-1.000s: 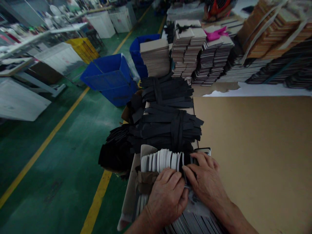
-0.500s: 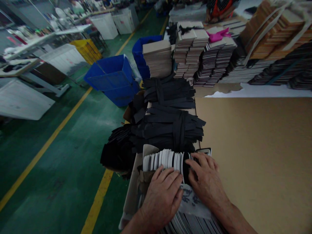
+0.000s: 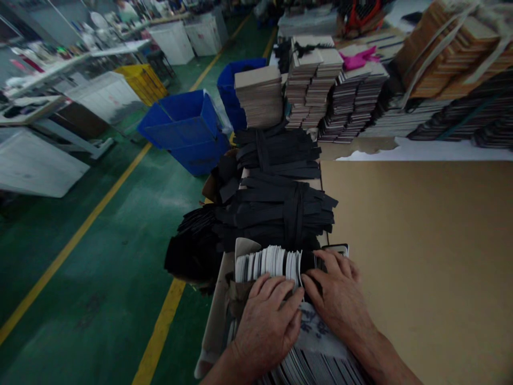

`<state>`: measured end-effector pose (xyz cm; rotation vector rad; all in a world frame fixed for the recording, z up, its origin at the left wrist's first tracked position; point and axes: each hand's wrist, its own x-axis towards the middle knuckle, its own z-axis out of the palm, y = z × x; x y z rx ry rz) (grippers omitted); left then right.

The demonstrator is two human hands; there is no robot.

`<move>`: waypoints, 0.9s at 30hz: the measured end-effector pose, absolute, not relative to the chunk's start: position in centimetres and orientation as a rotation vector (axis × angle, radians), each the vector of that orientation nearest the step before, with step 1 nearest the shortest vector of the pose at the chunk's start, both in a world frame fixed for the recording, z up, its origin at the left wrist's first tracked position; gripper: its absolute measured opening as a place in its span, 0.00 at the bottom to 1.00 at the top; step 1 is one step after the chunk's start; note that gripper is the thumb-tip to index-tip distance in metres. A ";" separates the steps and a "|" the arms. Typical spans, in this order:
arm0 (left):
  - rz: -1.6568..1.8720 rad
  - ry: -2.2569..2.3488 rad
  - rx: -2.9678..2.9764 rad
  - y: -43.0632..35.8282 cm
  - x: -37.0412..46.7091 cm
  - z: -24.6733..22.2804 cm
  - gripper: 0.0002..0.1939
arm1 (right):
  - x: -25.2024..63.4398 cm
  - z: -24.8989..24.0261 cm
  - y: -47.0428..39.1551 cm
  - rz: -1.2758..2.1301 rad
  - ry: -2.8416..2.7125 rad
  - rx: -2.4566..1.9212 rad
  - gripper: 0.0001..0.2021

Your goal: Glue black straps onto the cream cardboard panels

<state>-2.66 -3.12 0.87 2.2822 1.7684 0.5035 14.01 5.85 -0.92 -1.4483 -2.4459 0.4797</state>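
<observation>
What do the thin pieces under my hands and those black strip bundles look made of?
Thin pieces: perhaps card or fiberboard, matte, judging by pale, stiff-looking edges packed together. Black strip bundles: probably fabric or webbing, dull-finished, since a tie strip bends round one.

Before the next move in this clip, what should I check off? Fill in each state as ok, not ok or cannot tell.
1. Left hand at the far row: ok, its fingertips are along the near edge.
2. Right hand at the far row: ok, its fingers are over the right end.
3. Right hand's grip on a single piece: cannot tell, the fingers hide it.
4. Far row standing on edge: ok where visible, white and dark edges side by side.
5. Near row fully in view: not ok, the sheet and left hand cover part.
6. Sheet's dark marks readable: cannot tell, too blurred.
</observation>
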 end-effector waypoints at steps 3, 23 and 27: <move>0.518 1.768 2.279 -3.1 -2.7 0.8 0.19 | 14.0 -0.9 5.9 0.501 -2.427 -1.460 0.13; 0.504 1.809 2.269 -3.0 -2.3 0.3 0.21 | 14.3 -0.9 6.4 0.582 -2.403 -1.488 0.09; 0.466 1.849 2.231 -2.8 -1.8 0.4 0.22 | 14.8 -0.9 6.7 0.638 -2.406 -1.488 0.10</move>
